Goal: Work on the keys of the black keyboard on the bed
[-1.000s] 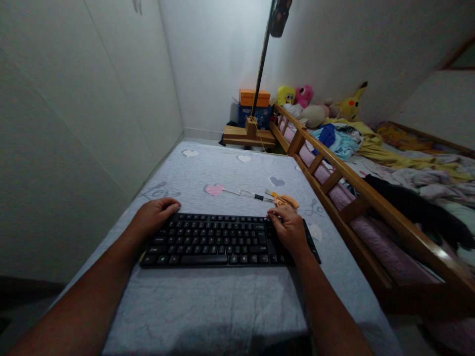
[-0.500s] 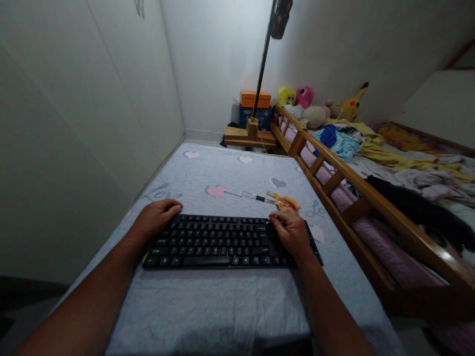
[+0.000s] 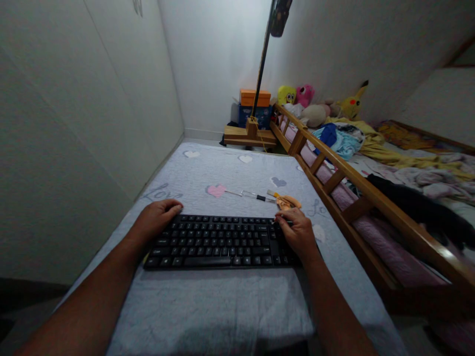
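Note:
A black keyboard (image 3: 218, 242) lies flat on the bedsheet in front of me. My left hand (image 3: 159, 216) is closed on its upper left corner, thumb along the edge. Over the number-pad end is my right hand (image 3: 297, 228), with thumb and fingertips pinched together above the keys near the top edge. A small reddish spot shows at those fingertips, too small to name. Just beyond the right hand lies a crumpled orange cloth (image 3: 288, 201). Beside it are a small brush (image 3: 273, 193) with a yellow part and a wire tool (image 3: 256, 196) with a black grip.
The keyboard rests on a grey-blue heart-patterned sheet (image 3: 208, 306). A wooden bed rail (image 3: 345, 178) runs along the right, with clothes and plush toys beyond. At the far end stand a lamp pole (image 3: 261, 74) on a wooden base and an orange box (image 3: 255, 98). Pale cupboard doors (image 3: 92, 138) line the left.
My right hand has shifted slightly to the right along the keyboard's top edge, its fingertips still pinched. The left hand stays at the corner.

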The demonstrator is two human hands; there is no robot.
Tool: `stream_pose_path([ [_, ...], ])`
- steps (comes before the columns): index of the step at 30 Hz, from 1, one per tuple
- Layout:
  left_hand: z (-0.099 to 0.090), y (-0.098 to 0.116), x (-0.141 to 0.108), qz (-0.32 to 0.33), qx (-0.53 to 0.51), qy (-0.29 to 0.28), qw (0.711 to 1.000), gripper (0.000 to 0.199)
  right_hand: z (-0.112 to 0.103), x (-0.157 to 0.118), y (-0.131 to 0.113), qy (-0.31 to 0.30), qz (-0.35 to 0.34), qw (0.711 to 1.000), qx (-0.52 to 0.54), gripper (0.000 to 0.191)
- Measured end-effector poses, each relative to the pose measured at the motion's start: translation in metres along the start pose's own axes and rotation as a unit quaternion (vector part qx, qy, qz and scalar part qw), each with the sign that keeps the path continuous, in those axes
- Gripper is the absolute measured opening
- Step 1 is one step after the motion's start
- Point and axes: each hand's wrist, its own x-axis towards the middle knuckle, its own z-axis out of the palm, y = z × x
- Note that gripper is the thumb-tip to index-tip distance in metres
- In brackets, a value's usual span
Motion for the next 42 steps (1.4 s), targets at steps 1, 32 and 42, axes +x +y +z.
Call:
stream_pose_path([
  [1,0.000,0.001,0.000,0.000,0.002,0.001,1.000,0.042,-0.001,0.000,0.002,0.004,0.000,1.000,-0.001,0.015],
  [32,-0.001,0.000,0.003,0.005,-0.009,0.012,1.000,0.044,0.003,0.002,-0.001,-0.006,-0.004,1.000,0.003,0.013],
  [42,-0.001,0.000,0.002,0.005,-0.010,0.007,1.000,0.042,0.006,0.010,-0.013,-0.031,0.000,0.999,-0.008,0.016],
])
